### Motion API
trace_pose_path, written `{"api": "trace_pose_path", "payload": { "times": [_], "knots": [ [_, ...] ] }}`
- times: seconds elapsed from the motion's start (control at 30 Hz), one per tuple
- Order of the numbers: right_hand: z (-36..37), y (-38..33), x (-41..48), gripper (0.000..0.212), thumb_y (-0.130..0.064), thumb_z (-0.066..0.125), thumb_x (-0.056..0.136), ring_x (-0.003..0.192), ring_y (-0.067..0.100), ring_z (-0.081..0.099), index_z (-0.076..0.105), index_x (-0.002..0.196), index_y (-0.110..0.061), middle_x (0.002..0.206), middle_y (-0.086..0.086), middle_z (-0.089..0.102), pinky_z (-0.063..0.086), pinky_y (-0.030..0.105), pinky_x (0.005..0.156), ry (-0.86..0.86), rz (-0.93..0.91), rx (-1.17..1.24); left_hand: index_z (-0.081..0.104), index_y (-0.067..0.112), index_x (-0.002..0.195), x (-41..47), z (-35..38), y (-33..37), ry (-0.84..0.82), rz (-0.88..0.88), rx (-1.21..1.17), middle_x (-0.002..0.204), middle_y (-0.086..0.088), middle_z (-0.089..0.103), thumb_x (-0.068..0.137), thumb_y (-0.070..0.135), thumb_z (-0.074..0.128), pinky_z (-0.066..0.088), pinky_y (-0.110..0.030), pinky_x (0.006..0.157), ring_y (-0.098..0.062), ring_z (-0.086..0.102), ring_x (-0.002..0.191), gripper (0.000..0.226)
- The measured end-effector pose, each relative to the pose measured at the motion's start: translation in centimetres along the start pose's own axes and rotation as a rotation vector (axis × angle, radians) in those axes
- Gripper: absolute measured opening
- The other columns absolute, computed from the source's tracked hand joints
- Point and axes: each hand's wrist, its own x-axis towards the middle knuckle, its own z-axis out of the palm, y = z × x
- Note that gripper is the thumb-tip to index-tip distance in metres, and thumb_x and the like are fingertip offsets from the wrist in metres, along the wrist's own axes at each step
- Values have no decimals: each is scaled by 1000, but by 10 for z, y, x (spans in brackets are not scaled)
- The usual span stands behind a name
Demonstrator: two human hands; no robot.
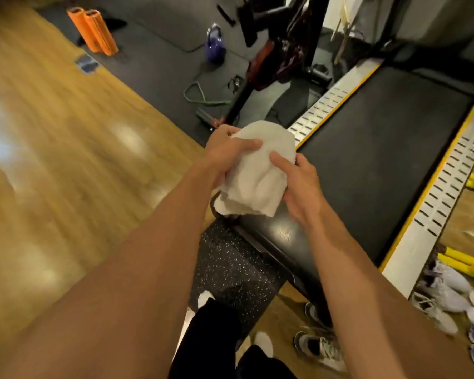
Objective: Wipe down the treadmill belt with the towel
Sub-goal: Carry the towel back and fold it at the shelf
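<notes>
A bunched white towel is held in the air between both hands, above the rear left corner of the treadmill. My left hand grips its left side, thumb across the top. My right hand holds its right side with the thumb on the cloth. The black treadmill belt runs away to the upper right, between two grey slotted side rails with yellow edging. The towel hangs just above the belt's near end and hides part of it.
A speckled black mat lies under the treadmill's rear end. Several shoes and yellow objects sit at the right. Orange foam rollers, a purple kettlebell, a green band and black equipment frames stand beyond, with wooden floor on the left.
</notes>
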Motion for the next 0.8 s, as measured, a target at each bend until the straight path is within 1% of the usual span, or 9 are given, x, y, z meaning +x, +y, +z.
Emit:
{"api": "trace_pose_path", "payload": {
  "times": [0.1, 0.2, 0.27, 0.37, 0.43, 0.5, 0.57, 0.67, 0.8],
  "knots": [
    [28, -36, -21, 37, -19, 72, 84, 91, 25, 71, 55, 115, -10, 106, 9, 70, 59, 44, 75, -74, -30, 44, 63, 13, 116, -32, -34, 32, 6, 70, -104, 113, -6, 68, 67, 16, 84, 57, -44, 84, -26, 67, 100, 53],
    [64, -62, -39, 40, -22, 74, 82, 92, 26, 70, 55, 114, -9, 107, 11, 69, 59, 45, 78, -101, -127, -35, 68, 1, 108, -55, -65, 52, 54, 105, -268, 104, -15, 72, 75, 7, 79, 57, -41, 82, -30, 69, 96, 35],
    [91, -77, -49, 40, -27, 72, 83, 93, 24, 68, 54, 115, -12, 107, 8, 68, 58, 43, 79, -110, -197, -98, 69, 3, 105, -64, -82, 63, 128, 128, -360, 103, -14, 73, 79, 10, 76, 57, -43, 84, -30, 69, 98, 28],
    [132, -90, -57, 37, -37, 65, 88, 93, 19, 67, 53, 117, -18, 108, 4, 66, 59, 40, 77, -145, -246, -168, 64, 16, 104, -64, -111, 75, 261, 220, -285, 107, -8, 70, 85, 25, 70, 56, -48, 87, -27, 67, 101, 22],
    [162, -95, -59, 33, -39, 61, 90, 93, 19, 67, 54, 116, -19, 109, 4, 67, 59, 39, 78, -176, -217, -142, 62, 18, 104, -63, -133, 81, 345, 279, -228, 108, -7, 68, 87, 31, 66, 54, -50, 89, -27, 65, 102, 21],
    [193, -96, -60, 25, -40, 61, 90, 92, 19, 69, 59, 108, -21, 105, 3, 70, 58, 39, 80, -209, -132, -57, 61, 16, 111, -59, -159, 85, 420, 334, -213, 109, -5, 67, 87, 36, 65, 54, -49, 90, -24, 65, 101, 31],
    [225, -91, -58, 16, -39, 62, 90, 90, 19, 70, 62, 98, -24, 98, 2, 72, 58, 39, 80, -224, -123, -69, 60, 17, 115, -54, -189, 88, 487, 371, -197, 110, -2, 66, 88, 38, 62, 54, -46, 90, -20, 64, 100, 34],
    [281, -81, -55, 12, -37, 59, 91, 93, 23, 69, 63, 93, -25, 98, 3, 71, 57, 46, 83, -200, -226, -156, 57, 22, 107, -46, -241, 81, 533, 404, -139, 107, 1, 65, 91, 44, 56, 53, -46, 91, -19, 63, 99, 27],
    [357, -71, -56, 15, -39, 56, 90, 89, 23, 68, 62, 92, -26, 95, 2, 70, 57, 52, 79, -124, -366, -258, 56, 16, 103, -38, -314, 77, 562, 460, 11, 102, -1, 65, 92, 46, 52, 50, -48, 89, -25, 61, 99, 32]
  ]
}}
